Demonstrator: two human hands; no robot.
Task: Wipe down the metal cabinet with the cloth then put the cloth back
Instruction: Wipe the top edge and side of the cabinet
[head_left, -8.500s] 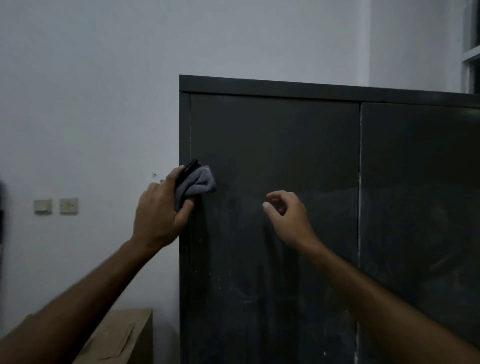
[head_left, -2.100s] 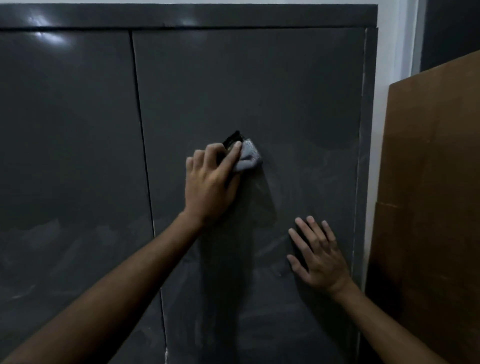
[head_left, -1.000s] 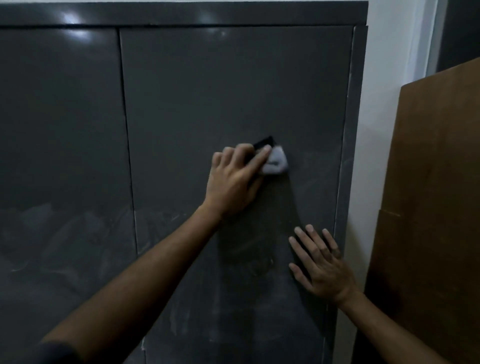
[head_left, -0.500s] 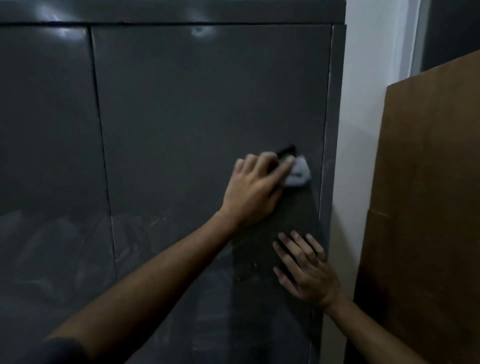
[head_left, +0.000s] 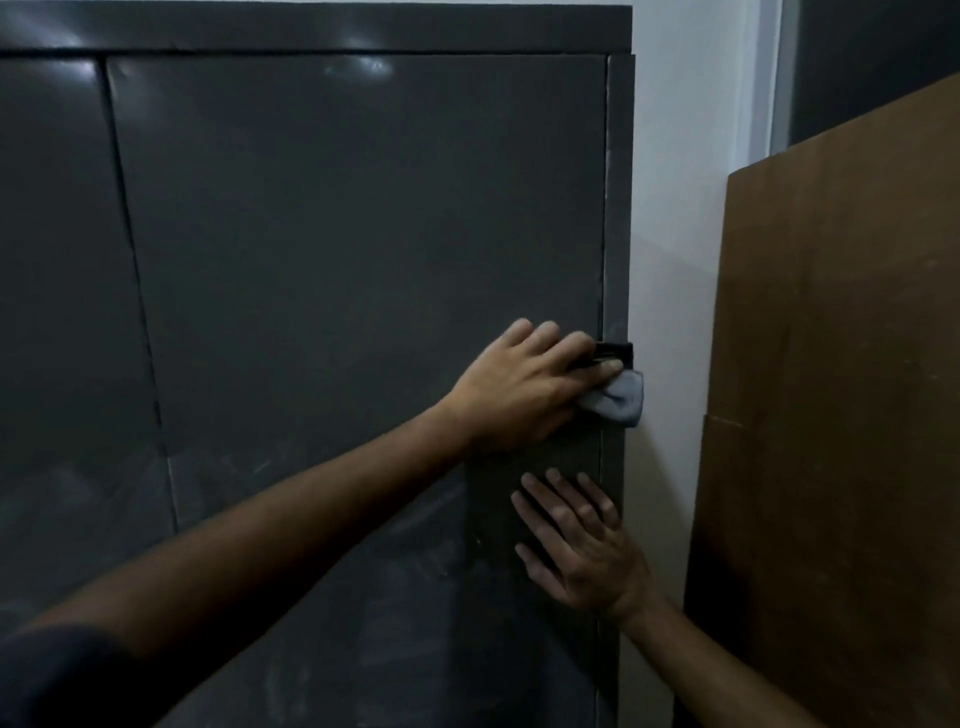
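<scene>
The soft, light cloth (head_left: 618, 399) (likely floppy) was kept bunched under the left hand (head_left: 524, 387), fingers curled round it, best held there.

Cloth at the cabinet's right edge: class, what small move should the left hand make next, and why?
Probably sweep the cloth back leftward a little lower. The left hand has it at the cabinet edge, overhanging it, and dusty smears show below, beside the right hand lying flat on the door.
</scene>
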